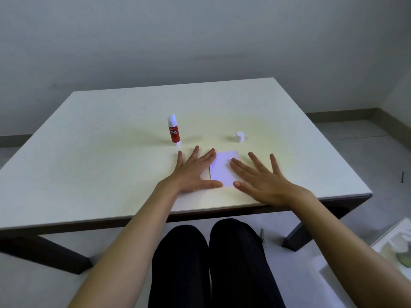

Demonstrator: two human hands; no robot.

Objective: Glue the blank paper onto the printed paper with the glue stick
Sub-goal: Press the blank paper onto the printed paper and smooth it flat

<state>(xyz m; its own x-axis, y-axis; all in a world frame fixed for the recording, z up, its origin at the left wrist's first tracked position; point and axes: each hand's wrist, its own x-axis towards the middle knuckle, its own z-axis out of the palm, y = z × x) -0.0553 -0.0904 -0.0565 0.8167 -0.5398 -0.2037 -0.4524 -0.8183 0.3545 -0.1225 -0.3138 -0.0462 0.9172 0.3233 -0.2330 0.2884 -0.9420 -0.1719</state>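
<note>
— Where did things stand with the papers?

— Both hands were spread flat and gripping nothing. The left hand (193,172) lay with its fingers splayed, thumb and forefinger resting on the left edge of the blank paper (223,167). The right hand (264,181) pressed its fingertips on the sheet's right side. The white sheet sat between the two hands; a thin grey sliver at its left edge was probably the printed paper (209,172) beneath, though I couldn't read any print.

— And the glue?

— The glue stick (174,130) stood upright just beyond the left hand's fingertips, uncapped, its white tip exposed. Its cap (240,136) stood beyond the right hand, well apart from the stick.

— What could have spoiled it?

— My guess: uneven pressure from two hands could have slid the top sheet askew while the glue was wet, leaving it crooked. Sticky fingers might have lifted a corner. And the open stick would dry out, or tip if a hand brushed it.
</note>
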